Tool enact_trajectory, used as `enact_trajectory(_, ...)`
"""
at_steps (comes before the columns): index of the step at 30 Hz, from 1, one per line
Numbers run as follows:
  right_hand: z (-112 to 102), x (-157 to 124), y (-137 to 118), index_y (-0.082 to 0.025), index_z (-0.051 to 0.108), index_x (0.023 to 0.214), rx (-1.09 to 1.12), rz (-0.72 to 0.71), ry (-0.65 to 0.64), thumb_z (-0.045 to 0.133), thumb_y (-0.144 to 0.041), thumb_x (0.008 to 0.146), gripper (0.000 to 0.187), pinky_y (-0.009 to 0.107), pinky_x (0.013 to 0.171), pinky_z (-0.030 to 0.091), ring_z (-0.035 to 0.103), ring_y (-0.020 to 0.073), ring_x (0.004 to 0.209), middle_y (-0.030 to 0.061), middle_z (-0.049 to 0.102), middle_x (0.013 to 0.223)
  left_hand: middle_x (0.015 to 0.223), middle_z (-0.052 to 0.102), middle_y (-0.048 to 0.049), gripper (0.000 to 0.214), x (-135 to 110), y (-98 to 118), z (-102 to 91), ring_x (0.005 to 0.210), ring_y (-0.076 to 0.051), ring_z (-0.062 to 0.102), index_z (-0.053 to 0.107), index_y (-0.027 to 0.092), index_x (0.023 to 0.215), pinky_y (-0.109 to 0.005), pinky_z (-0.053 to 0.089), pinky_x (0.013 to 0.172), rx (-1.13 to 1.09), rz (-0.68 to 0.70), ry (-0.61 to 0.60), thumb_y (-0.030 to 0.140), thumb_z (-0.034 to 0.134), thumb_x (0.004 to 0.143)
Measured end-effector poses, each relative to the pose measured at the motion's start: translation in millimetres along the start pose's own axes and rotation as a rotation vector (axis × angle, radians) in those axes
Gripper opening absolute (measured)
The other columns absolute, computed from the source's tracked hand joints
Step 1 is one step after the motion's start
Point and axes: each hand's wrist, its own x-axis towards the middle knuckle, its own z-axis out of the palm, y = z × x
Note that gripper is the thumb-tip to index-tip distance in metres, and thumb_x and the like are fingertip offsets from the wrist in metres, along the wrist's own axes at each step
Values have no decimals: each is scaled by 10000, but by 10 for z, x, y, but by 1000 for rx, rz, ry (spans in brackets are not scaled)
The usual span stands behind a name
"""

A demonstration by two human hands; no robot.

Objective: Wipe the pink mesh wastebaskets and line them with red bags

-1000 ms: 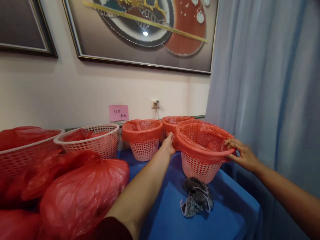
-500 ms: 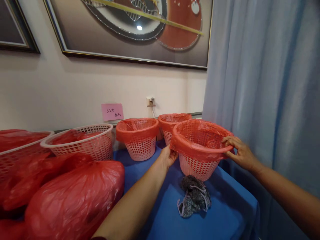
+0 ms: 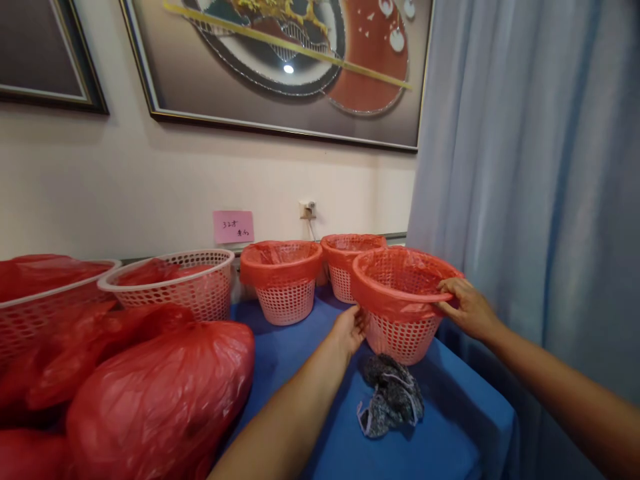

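Note:
A small pink mesh basket (image 3: 400, 333) lined with a red plastic bag (image 3: 395, 293) stands on the blue table (image 3: 320, 413) near its right edge. My right hand (image 3: 463, 307) grips the basket's rim on the right, fingers curled over the bag's folded edge. Low on the basket's left side, my left hand (image 3: 353, 327) pinches the bag's hanging edge. A dark patterned cloth (image 3: 393, 400) lies crumpled on the table just in front of the basket.
Two more red-lined baskets (image 3: 283, 283) (image 3: 347, 257) stand behind, by the wall. A wider white basket (image 3: 185, 287) and full red bags (image 3: 160, 393) fill the left side. A grey-blue curtain (image 3: 530, 200) hangs at the right, beyond the table's edge.
My left hand has slid down from the basket's rim to the bag's lower edge on the left. The right hand has stayed on the rim.

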Motion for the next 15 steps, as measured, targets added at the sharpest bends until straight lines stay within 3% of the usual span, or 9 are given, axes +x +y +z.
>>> enact_trajectory(5, -67, -79, -19, -215, 606, 1160, -87, -24, 68, 599, -505, 896, 392, 535, 1070, 440, 544, 314, 1263, 140, 555, 1346, 695, 680, -29, 139, -247, -170, -349, 546, -97, 640, 628, 113, 809, -182, 464, 512, 116, -57, 11, 122, 548, 922)
enact_trajectory(9, -203, -151, -110, -182, 548, 1319, -185, 22, 234, 501, -515, 950, 499, 599, 1084, 409, 490, 354, 1324, 182, 481, 1431, 761, 720, -35, 53, -603, -193, -748, 582, -92, 655, 657, 119, 823, -178, 479, 545, 175, -41, 18, 109, 622, 862)
enact_trajectory(13, -238, -250, -560, -193, 578, 1328, -190, 10, 424, 540, -468, 947, 471, 622, 1121, 363, 453, 377, 1370, 183, 494, 1446, 797, 730, -42, 37, -1014, -235, -1122, 600, -105, 648, 655, 136, 791, -195, 462, 548, 264, 22, -9, 148, 687, 778)
enact_trajectory(15, -148, -342, -922, -248, 562, 1361, -76, 1, 403, 615, -418, 915, 480, 589, 1159, 339, 438, 356, 1394, 154, 467, 1492, 817, 728, -38, 72, -1205, -267, -1281, 609, -98, 633, 650, 145, 778, -195, 446, 559, 381, 110, -43, 188, 698, 745)
